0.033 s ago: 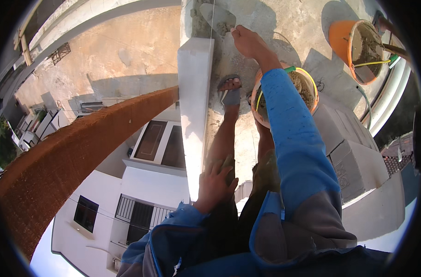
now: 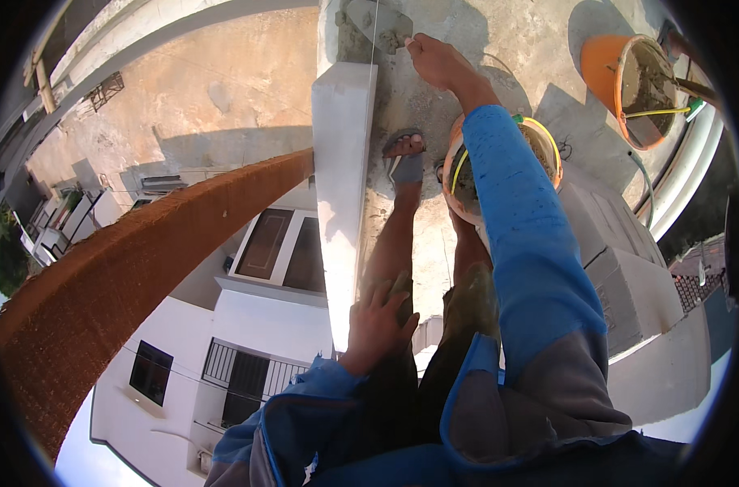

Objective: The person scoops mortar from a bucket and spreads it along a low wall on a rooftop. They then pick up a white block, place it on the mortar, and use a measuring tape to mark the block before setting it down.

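My right hand (image 2: 441,65) is closed at the far side, reaching forward beyond a bucket. It grips a trowel (image 2: 357,16), whose handle is mostly hidden in my fist; a lump of grey mortar (image 2: 392,40) lies by the blade near my fingers. Under my right forearm stands an orange bucket (image 2: 460,203) with a yellow and green handle, holding mortar. My left hand (image 2: 378,329) rests on my left leg with its fingers spread and nothing in them. A thin string (image 2: 375,32) runs past the blade above the grey block wall (image 2: 341,122).
Another orange bucket (image 2: 597,73) of mortar tilts at the far right, with a tool handle (image 2: 698,91) across it. Grey blocks (image 2: 629,300) stand to my right. A long brown beam (image 2: 158,235) crosses the left, and white pipes (image 2: 694,183) curve along the right.
My right hand and the trowel have moved very slightly away from me. My right forearm has shifted a little to the right. My left hand has stayed where it was.
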The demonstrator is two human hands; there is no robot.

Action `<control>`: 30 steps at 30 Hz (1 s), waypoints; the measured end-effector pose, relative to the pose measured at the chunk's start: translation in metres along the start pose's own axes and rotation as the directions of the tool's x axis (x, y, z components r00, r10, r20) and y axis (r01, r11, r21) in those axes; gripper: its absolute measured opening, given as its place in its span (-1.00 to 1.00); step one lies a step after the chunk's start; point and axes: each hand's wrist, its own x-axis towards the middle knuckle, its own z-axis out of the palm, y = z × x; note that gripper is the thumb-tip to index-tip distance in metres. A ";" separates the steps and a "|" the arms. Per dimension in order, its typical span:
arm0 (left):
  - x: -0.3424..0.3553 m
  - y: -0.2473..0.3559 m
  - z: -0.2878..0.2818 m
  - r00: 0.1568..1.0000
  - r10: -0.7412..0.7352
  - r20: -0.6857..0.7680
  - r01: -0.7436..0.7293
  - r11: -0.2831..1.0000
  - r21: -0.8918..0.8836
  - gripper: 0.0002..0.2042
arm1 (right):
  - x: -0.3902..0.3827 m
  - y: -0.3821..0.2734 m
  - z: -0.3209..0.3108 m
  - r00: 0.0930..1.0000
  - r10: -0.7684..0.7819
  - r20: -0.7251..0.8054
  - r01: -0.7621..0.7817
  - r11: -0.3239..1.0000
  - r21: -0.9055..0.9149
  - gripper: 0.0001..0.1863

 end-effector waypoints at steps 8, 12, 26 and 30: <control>0.020 0.002 -0.012 0.999 -0.023 -0.023 0.021 0.996 -0.087 -0.49 | 0.067 0.001 -0.014 0.947 0.033 0.320 0.061 0.959 -0.278 -0.41; 0.021 0.010 -0.021 0.998 0.046 -0.051 -0.044 0.999 0.027 -0.51 | 0.067 0.037 -0.005 0.971 -0.168 0.169 0.227 0.869 -0.440 -0.46; 0.030 0.014 -0.035 1.000 0.010 0.000 -0.010 1.000 0.001 -0.47 | 0.128 0.037 -0.021 0.892 -0.452 0.017 0.354 0.673 -0.650 -0.54; 0.029 0.015 -0.038 1.000 -0.016 0.005 0.016 1.000 -0.009 -0.47 | 0.140 -0.012 -0.062 0.907 -0.421 0.029 0.359 0.733 -0.579 -0.48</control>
